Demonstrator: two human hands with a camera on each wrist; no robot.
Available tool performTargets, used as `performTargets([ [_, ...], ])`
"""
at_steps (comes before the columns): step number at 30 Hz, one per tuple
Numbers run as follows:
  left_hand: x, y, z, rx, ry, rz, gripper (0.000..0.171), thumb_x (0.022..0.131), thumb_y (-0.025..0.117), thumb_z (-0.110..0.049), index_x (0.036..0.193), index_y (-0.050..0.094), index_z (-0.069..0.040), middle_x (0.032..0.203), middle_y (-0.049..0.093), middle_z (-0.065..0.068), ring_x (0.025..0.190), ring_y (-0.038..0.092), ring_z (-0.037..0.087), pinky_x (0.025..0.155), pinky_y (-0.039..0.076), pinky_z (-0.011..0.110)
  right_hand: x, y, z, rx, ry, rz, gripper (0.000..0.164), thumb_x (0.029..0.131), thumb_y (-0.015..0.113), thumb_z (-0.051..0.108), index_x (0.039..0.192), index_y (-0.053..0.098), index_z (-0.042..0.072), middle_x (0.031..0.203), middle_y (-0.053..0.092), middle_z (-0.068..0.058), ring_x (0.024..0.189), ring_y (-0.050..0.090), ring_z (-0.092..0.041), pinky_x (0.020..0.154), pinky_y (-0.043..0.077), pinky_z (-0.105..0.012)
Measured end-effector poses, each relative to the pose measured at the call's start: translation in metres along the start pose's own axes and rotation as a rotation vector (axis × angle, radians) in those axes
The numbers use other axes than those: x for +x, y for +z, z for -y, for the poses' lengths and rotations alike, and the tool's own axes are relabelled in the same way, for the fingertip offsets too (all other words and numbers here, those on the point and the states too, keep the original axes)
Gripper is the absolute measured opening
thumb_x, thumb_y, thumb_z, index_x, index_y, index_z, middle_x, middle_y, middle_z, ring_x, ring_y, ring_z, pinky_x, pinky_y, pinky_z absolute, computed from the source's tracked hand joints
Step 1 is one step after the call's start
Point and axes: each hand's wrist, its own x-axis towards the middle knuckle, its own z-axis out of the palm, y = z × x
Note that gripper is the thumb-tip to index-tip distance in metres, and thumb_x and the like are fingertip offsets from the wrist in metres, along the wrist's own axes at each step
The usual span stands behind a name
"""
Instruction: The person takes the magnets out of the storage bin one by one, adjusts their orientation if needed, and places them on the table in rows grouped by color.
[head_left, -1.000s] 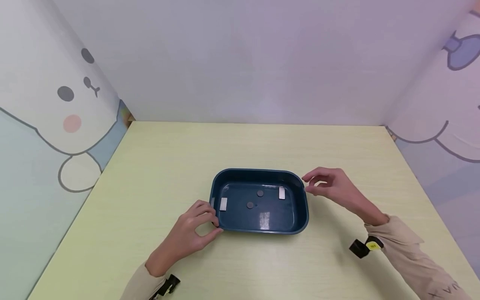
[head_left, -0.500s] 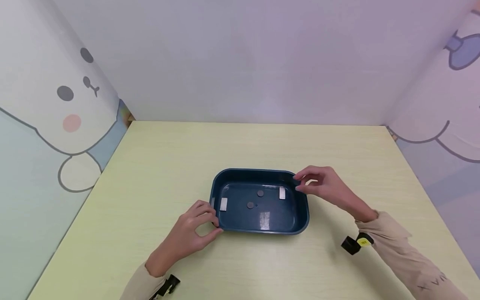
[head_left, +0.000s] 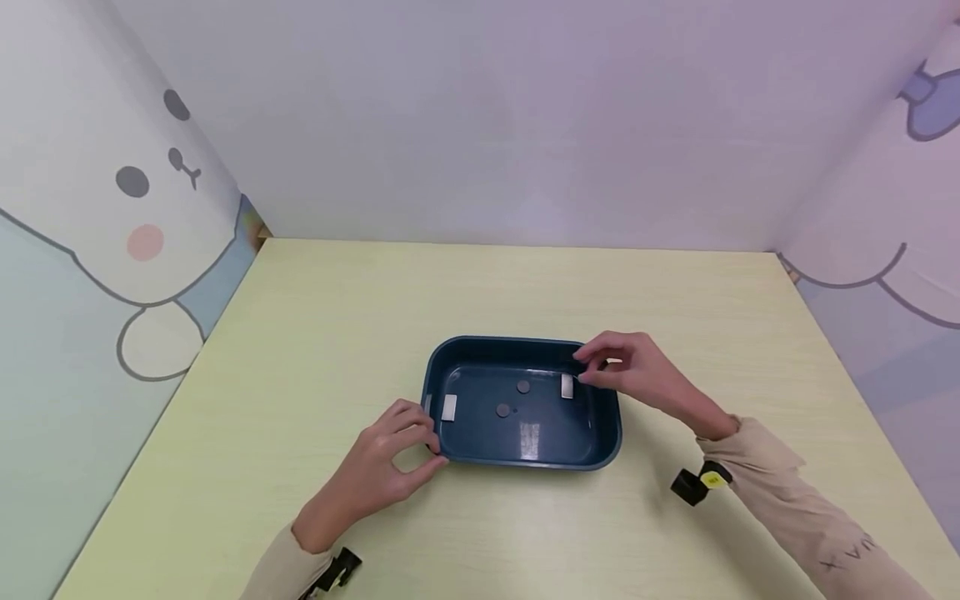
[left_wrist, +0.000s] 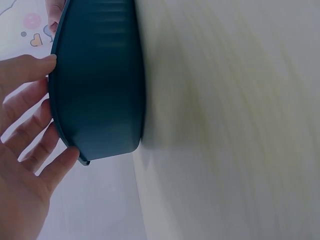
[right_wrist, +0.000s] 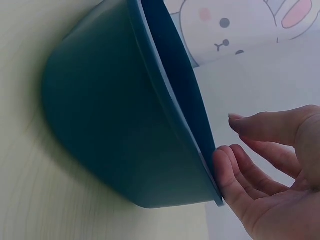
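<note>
A dark blue-green plastic basin (head_left: 517,462) stands on the table in front of me. My left hand (head_left: 382,458) holds its near left corner; in the left wrist view the thumb and fingertips lie along the basin's rim (left_wrist: 56,100). My right hand (head_left: 630,362) hovers over the basin's right end, thumb and index finger slightly apart. In the right wrist view that hand (right_wrist: 270,165) has its lower fingers right at the rim. On the basin floor lie a white rectangular piece (head_left: 448,407) at left, another white piece (head_left: 567,386) near my right fingertips, and two small dark discs (head_left: 522,387) between them.
The pale wood table (head_left: 360,308) reaches back to a plain white wall (head_left: 510,125). Side walls with cartoon animals (head_left: 142,242) flank it. Each sleeve carries a black wrist device (head_left: 690,487).
My right hand has moved left, from beside the basin's right rim to over its inside, near the right white piece. The left hand has stayed at its corner.
</note>
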Motion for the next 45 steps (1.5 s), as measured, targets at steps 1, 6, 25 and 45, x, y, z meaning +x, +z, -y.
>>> performTargets([
  [1, 0.001, 0.000, 0.000, 0.001, -0.001, 0.001, 0.015, 0.075, 0.079, -0.020, 0.077, 0.064, -0.020, 0.090, 0.058, -0.008, 0.095, 0.051, 0.012, 0.081, 0.045, 0.020, 0.001, 0.001, 0.000, -0.001, -0.003, 0.002, 0.025, 0.082, 0.071, 0.000, 0.105, 0.064, -0.004, 0.105, 0.058, -0.028, 0.082, 0.061, -0.022, 0.073, 0.054, -0.028],
  [6, 0.001, -0.001, 0.000, 0.005, -0.003, 0.005, 0.016, 0.073, 0.080, -0.018, 0.077, 0.064, -0.019, 0.090, 0.058, -0.008, 0.095, 0.051, 0.012, 0.081, 0.046, 0.021, 0.004, 0.005, -0.001, -0.039, -0.025, 0.012, 0.026, 0.082, 0.071, 0.001, 0.106, 0.064, -0.006, 0.102, 0.060, -0.025, 0.081, 0.062, -0.020, 0.070, 0.053, -0.028],
  [25, -0.001, 0.002, 0.001, -0.007, -0.008, 0.004, 0.014, 0.077, 0.078, -0.023, 0.078, 0.064, -0.020, 0.090, 0.059, -0.008, 0.095, 0.051, 0.012, 0.083, 0.044, 0.018, 0.014, 0.022, -0.006, -0.078, -0.032, 0.058, 0.024, 0.082, 0.072, 0.003, 0.104, 0.065, -0.003, 0.092, 0.063, -0.016, 0.077, 0.063, -0.024, 0.066, 0.053, -0.028],
  [45, 0.000, 0.000, 0.002, -0.002, -0.020, 0.013, 0.013, 0.078, 0.078, -0.024, 0.078, 0.065, -0.020, 0.090, 0.058, -0.009, 0.095, 0.051, 0.012, 0.084, 0.043, 0.018, 0.030, 0.036, -0.007, -0.120, -0.065, 0.083, 0.021, 0.082, 0.068, -0.004, 0.102, 0.066, -0.004, 0.089, 0.065, -0.012, 0.075, 0.065, -0.026, 0.058, 0.052, -0.031],
])
